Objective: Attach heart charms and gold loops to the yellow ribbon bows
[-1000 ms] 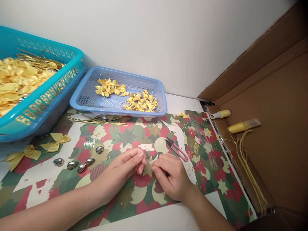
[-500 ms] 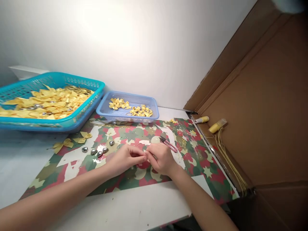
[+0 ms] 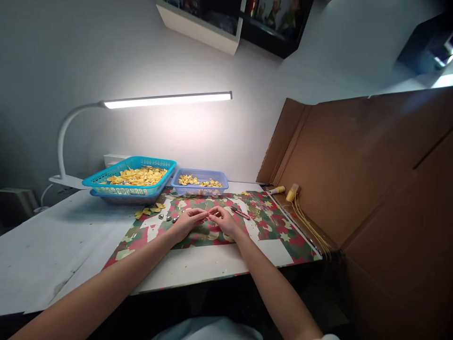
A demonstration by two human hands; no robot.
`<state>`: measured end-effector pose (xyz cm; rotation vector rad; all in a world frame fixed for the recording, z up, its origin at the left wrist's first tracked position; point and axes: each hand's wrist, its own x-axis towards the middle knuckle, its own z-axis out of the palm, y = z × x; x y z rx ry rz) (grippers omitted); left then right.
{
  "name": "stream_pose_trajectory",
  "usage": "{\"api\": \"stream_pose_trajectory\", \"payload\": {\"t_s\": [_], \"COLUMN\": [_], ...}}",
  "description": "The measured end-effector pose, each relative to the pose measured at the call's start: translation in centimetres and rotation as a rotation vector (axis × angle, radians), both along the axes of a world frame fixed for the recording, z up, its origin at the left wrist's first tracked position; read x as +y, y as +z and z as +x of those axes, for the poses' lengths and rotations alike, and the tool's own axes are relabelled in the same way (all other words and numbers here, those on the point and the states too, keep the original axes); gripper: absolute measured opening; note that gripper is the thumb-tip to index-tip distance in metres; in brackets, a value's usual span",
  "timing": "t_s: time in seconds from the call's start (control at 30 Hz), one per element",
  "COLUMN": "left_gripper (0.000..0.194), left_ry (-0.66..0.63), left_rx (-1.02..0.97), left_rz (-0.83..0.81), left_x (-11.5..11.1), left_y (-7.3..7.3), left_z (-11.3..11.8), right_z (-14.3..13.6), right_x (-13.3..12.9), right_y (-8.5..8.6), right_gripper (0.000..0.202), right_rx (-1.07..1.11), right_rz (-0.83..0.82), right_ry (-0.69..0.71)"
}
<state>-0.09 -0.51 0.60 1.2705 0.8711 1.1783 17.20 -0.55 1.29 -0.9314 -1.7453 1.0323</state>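
My left hand (image 3: 188,223) and my right hand (image 3: 225,221) meet fingertip to fingertip over the patterned mat. Both are closed in a pinch, and what lies between the fingertips is too small to make out. Just right of my right hand rests a pair of pink-handled thread snips (image 3: 240,213). Several shiny silver heart-shaped pieces (image 3: 169,218) lie at the left of my left hand, partly hidden by it. Beyond them sit yellow ribbon bows (image 3: 148,210). Thin gold cords (image 3: 184,198) stretch across the mat's far side.
A turquoise basket (image 3: 166,176) heaped with yellow bows stands at the back left, beside a smaller blue basket (image 3: 200,191) with more bows. A lit lamp (image 3: 170,100) arches above. Cardboard (image 3: 354,156) walls the right side, with yellow cords (image 3: 307,222) along its foot.
The view has tilted up and drawn back, bringing the lamp and wall shelves into sight. My hands stay together; the right fingers have uncurled somewhat.
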Motion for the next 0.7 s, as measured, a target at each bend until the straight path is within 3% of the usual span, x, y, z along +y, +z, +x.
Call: {"api": "stream_pose_trajectory", "payload": {"t_s": [0.23, 0.4, 0.7], "left_gripper": [0.040, 0.020, 0.033], "left_ry": [-0.033, -0.060, -0.004], "left_rx": [-0.034, -0.020, 0.018], "left_rz": [0.043, -0.013, -0.071], "left_x": [-0.1, 0.3, 0.2], "left_y": [-0.3, -1.0, -0.6], "left_z": [-0.4, -0.9, -0.8], "right_z": [-1.8, -1.7, -1.9], "right_x": [-0.1, 0.2, -0.6], "right_y": [-0.1, -0.8, -1.1], "right_gripper": [0.030, 0.024, 0.012], "right_rx": [0.019, 0.036, 0.030], "right_rz": [0.065, 0.082, 0.205], "right_ry": [-0.019, -0.045, -0.223]}}
